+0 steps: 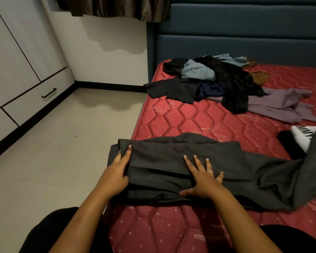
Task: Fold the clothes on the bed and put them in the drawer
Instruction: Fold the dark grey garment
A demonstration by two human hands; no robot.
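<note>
Dark grey trousers (171, 161) lie partly folded across the near edge of the red quilted mattress (199, 121). My left hand (117, 172) holds their left end, thumb on top and fingers tucked under the fold. My right hand (202, 179) presses flat on the middle of the cloth with spread, straight fingers. A pile of unfolded clothes (217, 81) in black, grey-blue, navy and brown sits near the headboard, with a mauve garment (281, 105) spread beside it. The white drawer (35, 99) with a black handle is in the wardrobe at the left.
A black and white printed garment (297, 139) lies at the right edge of the bed. The blue padded headboard (244, 33) stands behind. Beige floor (62, 143) runs between bed and wardrobe. A dark curtain (117, 8) hangs above.
</note>
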